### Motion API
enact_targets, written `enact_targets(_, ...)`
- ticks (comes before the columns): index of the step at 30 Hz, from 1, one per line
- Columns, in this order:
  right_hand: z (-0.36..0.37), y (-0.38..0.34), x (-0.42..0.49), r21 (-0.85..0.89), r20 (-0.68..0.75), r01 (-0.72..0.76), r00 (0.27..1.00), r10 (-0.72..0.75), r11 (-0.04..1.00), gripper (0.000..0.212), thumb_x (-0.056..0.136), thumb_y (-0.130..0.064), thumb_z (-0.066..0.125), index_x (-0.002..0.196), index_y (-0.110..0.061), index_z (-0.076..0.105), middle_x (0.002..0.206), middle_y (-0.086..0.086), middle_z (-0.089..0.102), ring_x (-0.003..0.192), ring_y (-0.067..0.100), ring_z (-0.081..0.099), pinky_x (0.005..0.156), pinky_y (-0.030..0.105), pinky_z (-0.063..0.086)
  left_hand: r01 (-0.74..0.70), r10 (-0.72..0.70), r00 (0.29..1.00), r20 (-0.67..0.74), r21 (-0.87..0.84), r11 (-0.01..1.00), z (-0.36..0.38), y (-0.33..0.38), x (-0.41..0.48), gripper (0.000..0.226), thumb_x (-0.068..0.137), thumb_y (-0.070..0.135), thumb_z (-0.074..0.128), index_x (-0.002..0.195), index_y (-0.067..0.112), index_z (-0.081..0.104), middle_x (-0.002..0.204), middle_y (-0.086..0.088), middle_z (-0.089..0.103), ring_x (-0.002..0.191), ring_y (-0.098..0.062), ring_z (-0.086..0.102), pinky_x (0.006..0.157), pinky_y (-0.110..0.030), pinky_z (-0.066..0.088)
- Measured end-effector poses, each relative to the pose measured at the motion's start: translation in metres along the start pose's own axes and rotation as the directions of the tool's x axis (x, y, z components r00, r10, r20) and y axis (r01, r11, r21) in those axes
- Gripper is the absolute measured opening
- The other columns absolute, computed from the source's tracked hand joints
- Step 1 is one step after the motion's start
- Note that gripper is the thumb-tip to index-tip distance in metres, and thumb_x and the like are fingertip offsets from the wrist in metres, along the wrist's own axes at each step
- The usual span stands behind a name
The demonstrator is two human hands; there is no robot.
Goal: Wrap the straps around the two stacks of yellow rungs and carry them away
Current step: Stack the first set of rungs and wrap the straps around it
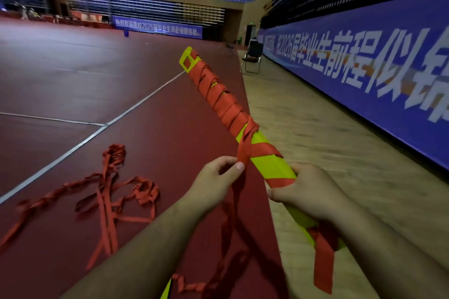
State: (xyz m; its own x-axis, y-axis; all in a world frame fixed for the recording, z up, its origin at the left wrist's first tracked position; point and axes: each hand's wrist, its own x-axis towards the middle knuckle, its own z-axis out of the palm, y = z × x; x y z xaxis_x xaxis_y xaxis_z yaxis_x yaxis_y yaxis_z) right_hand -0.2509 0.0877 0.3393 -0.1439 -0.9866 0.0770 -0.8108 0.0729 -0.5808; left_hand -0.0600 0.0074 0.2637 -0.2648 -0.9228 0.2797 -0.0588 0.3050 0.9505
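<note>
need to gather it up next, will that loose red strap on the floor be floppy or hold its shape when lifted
Probably floppy: the loose strap lies in twisted loops on the red floor, and the length pinched by the left hand hangs limp. Likely light and prone to tangling, since its loops cross one another.

Two bare forearms and hands, nothing worn on them.

Both arms are uncovered along the whole length that shows, with no sleeve, cuff or glove on either one. The left hand [213, 185] and the right hand [306, 193] carry no ring, and neither wrist bears a watch or band. The left thumbnail is short and plain, without polish. The forearms are smooth and unmarked. The right hand's nails are turned away, so they cannot be made out.
</note>
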Motion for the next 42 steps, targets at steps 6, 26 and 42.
enact_targets(6, 0.013, 0.008, 0.01, -0.043, -0.017, -0.013, 1.0, 0.012, 0.999, 0.028, 0.063, -0.042, 0.085, 0.078, -0.026, 0.069, 0.067, -0.005, 0.07, 0.063, 0.009, 0.065, 0.056, 0.025, 0.046, 0.246, -0.274, 0.962, -0.005, -0.429, 0.869, 0.005, -0.006, 0.001, 0.029, 0.106, 0.03, 0.044, 0.081, 0.017, 0.051, 0.059, 0.002, 0.05, 0.056, -0.015, 0.044, 0.06, -0.03, 0.046)
enact_targets(26, 0.131, 0.058, 0.026, 0.042, 0.172, -0.157, 0.974, 0.147, 0.987, 0.035, 0.059, -0.044, 0.084, 0.08, -0.022, 0.067, 0.067, -0.003, 0.069, 0.06, 0.008, 0.063, 0.061, 0.031, 0.051, 0.279, -0.28, 0.955, -0.103, -0.019, 0.96, -0.023, -0.112, -0.041, 0.052, 0.093, 0.065, 0.046, 0.092, 0.015, 0.061, 0.055, 0.004, 0.045, 0.046, -0.011, 0.044, 0.046, -0.022, 0.037)
enact_targets(42, 0.187, 0.063, 0.037, 0.536, 0.552, -0.357, 0.834, 0.003, 0.765, 0.037, 0.056, -0.025, 0.084, 0.086, -0.009, 0.068, 0.065, 0.006, 0.065, 0.054, 0.019, 0.06, 0.054, 0.031, 0.048, 0.313, -0.33, 0.943, -0.034, -0.24, 0.919, -0.05, -0.156, -0.014, 0.032, 0.093, 0.04, 0.054, 0.064, 0.031, 0.064, 0.061, 0.006, 0.051, 0.057, -0.01, 0.044, 0.055, -0.019, 0.039)
